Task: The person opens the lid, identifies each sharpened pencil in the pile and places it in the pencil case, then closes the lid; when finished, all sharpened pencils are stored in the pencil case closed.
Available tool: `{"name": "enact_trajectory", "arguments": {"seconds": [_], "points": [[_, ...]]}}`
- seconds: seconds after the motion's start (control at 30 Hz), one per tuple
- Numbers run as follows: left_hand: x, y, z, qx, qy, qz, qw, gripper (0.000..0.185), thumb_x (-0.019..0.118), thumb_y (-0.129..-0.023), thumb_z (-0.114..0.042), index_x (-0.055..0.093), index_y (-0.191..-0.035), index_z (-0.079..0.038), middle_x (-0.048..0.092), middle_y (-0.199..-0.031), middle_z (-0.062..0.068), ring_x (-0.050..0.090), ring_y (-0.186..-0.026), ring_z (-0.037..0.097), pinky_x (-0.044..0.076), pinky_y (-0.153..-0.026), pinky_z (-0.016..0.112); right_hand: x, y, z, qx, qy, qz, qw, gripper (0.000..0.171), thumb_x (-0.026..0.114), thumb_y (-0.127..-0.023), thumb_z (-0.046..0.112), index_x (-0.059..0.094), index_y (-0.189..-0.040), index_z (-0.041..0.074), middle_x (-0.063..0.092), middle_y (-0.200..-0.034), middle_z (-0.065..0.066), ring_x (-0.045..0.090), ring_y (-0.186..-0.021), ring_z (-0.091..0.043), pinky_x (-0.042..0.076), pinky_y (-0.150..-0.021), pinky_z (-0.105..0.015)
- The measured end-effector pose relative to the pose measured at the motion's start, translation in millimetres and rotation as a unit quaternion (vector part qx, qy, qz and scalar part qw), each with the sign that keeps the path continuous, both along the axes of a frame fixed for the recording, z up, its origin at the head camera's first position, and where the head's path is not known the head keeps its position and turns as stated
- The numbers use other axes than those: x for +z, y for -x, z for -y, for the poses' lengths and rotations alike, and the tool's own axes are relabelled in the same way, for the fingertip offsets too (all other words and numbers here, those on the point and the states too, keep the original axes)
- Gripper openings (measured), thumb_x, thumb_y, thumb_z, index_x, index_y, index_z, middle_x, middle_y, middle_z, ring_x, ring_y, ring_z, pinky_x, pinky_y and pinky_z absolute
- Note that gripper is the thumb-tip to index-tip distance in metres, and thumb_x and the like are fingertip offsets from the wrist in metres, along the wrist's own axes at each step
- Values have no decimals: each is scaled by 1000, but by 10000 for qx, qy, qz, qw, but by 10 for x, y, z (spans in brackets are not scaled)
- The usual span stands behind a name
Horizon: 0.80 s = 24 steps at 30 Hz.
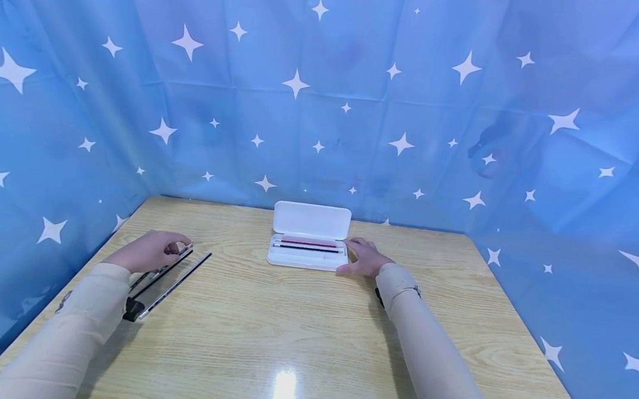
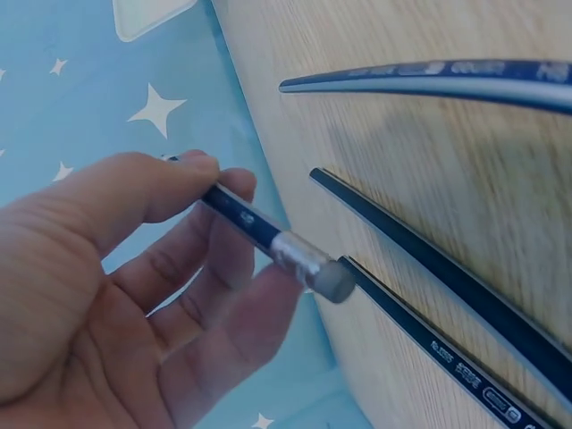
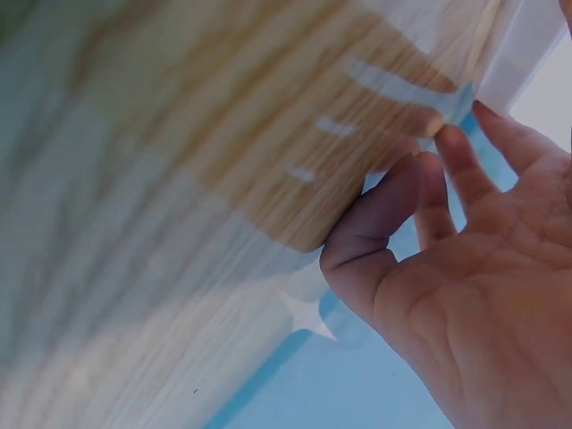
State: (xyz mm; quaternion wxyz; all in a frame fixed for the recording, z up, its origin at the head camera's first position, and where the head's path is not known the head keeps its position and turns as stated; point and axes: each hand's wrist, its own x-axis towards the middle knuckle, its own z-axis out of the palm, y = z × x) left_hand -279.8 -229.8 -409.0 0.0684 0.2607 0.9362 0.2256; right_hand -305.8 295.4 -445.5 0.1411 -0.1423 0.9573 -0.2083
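Left grip (image 1: 151, 249) pinches pencil (image 2: 268, 239); open case (image 1: 308, 252) holds pencils (image 1: 306, 244) (two).

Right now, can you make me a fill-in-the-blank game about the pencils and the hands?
1. The left hand pinches a dark ____ with an eraser end.
2. The white pencil case has its lid ____.
3. The right hand rests against the case's ____ end.
4. Three more pencils lie on the wooden ____.

Missing words: pencil; open; right; table
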Motion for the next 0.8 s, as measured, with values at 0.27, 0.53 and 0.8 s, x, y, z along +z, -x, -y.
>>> {"name": "enact_trajectory", "arguments": {"seconds": [0.27,0.53,0.8], "points": [[71,30,-97,-27,-545,495,9973,43,59,-100,0,51,-141,6,67,-101,16,62,-63,22,56,-57,37,3,8,-10,-30,-11,19,10000,97,73,-91,50,22,-162,9,17,-165,-23,12,-149,-48,21,-116,-66],[64,44,-177,-23,-730,217,9971,45,62,-99,-2,51,-142,5,69,-105,17,65,-70,20,56,-58,36,-5,3,4,-86,-56,45,9999,98,74,-90,52,22,-163,11,17,-165,-21,12,-150,-46,21,-117,-65],[22,79,-235,37,-1007,-39,9949,45,63,-99,-2,51,-143,2,70,-106,18,65,-70,19,57,-60,39,-22,13,3,-163,-44,102,9998,100,75,-89,53,22,-163,13,17,-166,-18,12,-150,-44,22,-117,-64]]}}
